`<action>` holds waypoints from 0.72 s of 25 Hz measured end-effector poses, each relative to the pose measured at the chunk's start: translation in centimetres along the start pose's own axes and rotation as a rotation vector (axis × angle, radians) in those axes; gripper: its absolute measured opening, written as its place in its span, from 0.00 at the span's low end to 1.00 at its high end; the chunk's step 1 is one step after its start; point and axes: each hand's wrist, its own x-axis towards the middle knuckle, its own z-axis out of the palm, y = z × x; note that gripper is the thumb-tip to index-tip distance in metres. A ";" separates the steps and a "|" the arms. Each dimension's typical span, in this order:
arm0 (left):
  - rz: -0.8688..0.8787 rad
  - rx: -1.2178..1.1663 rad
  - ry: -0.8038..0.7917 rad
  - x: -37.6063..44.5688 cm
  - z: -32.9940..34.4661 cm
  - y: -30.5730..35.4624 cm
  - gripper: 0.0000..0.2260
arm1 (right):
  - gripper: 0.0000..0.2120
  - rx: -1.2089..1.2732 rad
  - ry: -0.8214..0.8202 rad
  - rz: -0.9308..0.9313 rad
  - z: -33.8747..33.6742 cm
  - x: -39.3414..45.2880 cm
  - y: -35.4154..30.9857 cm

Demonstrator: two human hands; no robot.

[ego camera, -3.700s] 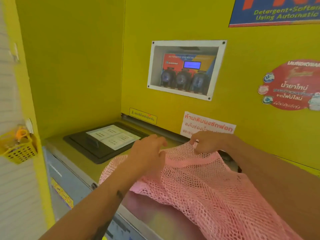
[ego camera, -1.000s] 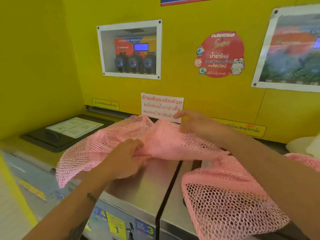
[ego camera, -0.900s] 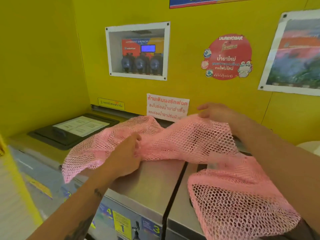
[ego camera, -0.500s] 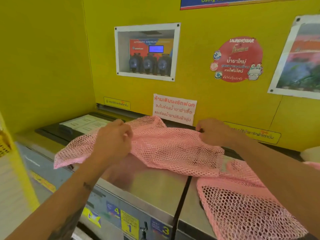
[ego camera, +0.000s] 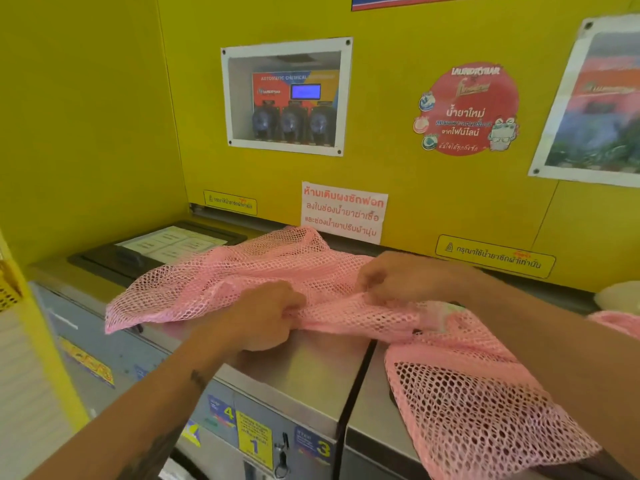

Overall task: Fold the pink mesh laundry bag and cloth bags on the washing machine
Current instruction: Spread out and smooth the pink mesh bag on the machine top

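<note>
A pink mesh laundry bag (ego camera: pixel 221 282) lies spread across the steel top of the washing machine (ego camera: pixel 311 368). Its right part (ego camera: pixel 478 420) hangs over the front edge of the neighbouring machine. My left hand (ego camera: pixel 263 317) grips a bunched fold of the mesh near the middle. My right hand (ego camera: pixel 398 275) pinches the same bunched mesh a little to the right and further back. A pale cloth item (ego camera: pixel 620 296) shows at the far right edge, mostly cut off.
A black lid with a white label sheet (ego camera: pixel 156 247) sits on the top at the left. The yellow back wall (ego camera: pixel 415 209) carries stickers and a dispenser window (ego camera: pixel 287 98). A dark gap (ego camera: pixel 353 393) separates the two machines. A yellow basket (ego camera: pixel 8 289) hangs at the left.
Both hands came together toward the middle, gathering the mesh into a bunched fold. The left hand dropped from the raised left part to the centre; the right hand moved nearer and lower.
</note>
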 end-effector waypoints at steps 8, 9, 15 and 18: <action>-0.070 -0.331 -0.308 -3.1 -8.3 2.2 0.14 | 0.19 -0.358 0.153 0.183 -1.0 2.6 4.7; -0.058 -0.397 -0.137 -2.0 -7.7 2.6 0.11 | 0.21 -0.394 0.120 0.188 -0.3 2.9 5.3; -0.133 -0.029 -0.157 3.9 -2.0 3.5 0.27 | 0.11 -0.499 -0.091 0.246 -2.1 0.7 5.6; -0.133 0.047 -0.271 5.1 -2.6 4.0 0.24 | 0.13 -0.411 0.149 0.234 -3.3 0.7 6.1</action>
